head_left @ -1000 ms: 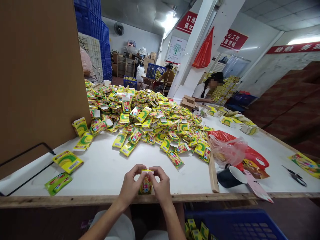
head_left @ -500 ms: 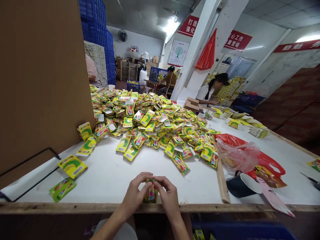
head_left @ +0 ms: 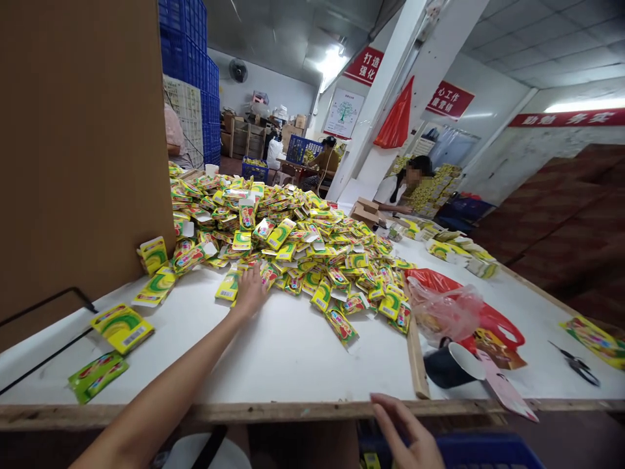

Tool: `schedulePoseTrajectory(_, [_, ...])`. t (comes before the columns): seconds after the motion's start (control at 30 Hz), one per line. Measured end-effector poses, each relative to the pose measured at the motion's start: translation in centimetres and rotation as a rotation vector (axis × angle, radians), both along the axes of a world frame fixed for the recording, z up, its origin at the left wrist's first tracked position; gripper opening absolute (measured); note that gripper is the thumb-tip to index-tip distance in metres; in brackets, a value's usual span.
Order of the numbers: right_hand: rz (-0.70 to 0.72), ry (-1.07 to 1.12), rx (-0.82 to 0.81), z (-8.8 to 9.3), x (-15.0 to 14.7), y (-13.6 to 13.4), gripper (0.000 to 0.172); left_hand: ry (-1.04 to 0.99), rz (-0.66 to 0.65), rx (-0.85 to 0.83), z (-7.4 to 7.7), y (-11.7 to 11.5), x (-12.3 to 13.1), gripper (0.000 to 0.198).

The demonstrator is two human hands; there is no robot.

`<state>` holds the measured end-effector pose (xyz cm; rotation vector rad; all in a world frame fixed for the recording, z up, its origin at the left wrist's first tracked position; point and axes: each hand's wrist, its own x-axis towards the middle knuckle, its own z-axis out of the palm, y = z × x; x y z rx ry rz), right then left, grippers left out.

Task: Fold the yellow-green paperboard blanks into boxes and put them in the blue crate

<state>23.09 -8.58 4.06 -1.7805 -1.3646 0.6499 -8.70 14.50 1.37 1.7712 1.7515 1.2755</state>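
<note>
My left hand (head_left: 251,291) reaches forward to the front edge of a large pile of small yellow-and-green printed boxes (head_left: 280,233). Its fingers are stretched out over the boxes there, and the hand partly covers them. A yellow box (head_left: 227,286) lies just left of it. My right hand (head_left: 407,433) hangs at the table's front edge, near the blue crate (head_left: 488,451) below. Its fingers are apart with nothing visible in them.
A wooden strip (head_left: 416,355) divides the white table (head_left: 312,355). Right of it are a dark cup (head_left: 452,366), red and clear plastic bags (head_left: 449,303) and scissors (head_left: 576,365). A green packet (head_left: 97,376) lies left, near a cardboard wall (head_left: 81,156). A co-worker (head_left: 398,185) sits beyond.
Both hands were together holding a small box at the front edge. My left hand has moved forward to the pile; my right has dropped back right, and that box is out of view.
</note>
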Motion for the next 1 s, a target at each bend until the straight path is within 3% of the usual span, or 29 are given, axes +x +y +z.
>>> schedulePoseTrajectory(0.1, [0.083,0.122,0.044,-1.5,-4.5,1.9,0.031,-0.021,-0.082,-0.051,-0.4,-2.3,0.2,0.045])
schedulePoseTrajectory(0.23, [0.113,0.242,0.124,-2.6,-9.1,4.5,0.025,-0.109,-0.217,-0.107,-1.0,-8.6,0.4,0.042])
schedulePoseTrajectory(0.33, [0.175,0.355,0.221,-2.9,-11.8,5.9,0.021,-0.326,-0.382,-0.05,-1.6,-13.3,0.9,0.042])
schedulePoseTrajectory(0.43, [0.247,0.416,0.283,-3.1,-13.6,5.9,0.021,-0.35,-0.456,0.036,-2.5,-16.2,1.3,0.037])
schedulePoseTrajectory(0.63, [0.304,0.338,0.37,-3.3,-14.1,3.6,0.011,-0.293,-0.583,0.295,-3.2,-17.1,1.4,0.04])
schedulePoseTrajectory(0.7, [0.308,0.312,0.384,-3.3,-14.0,3.3,0.012,-0.254,-0.615,0.26,-2.7,-17.2,1.4,0.039])
schedulePoseTrajectory(0.83, [0.256,0.279,0.32,-3.5,-13.9,4.0,0.012,-0.227,-0.665,0.036,-1.0,-17.2,1.6,0.029])
schedulePoseTrajectory(1.0, [0.319,0.311,0.277,-3.5,-13.8,6.7,0.013,-0.314,-0.594,-0.063,0.4,-15.5,2.8,0.019])
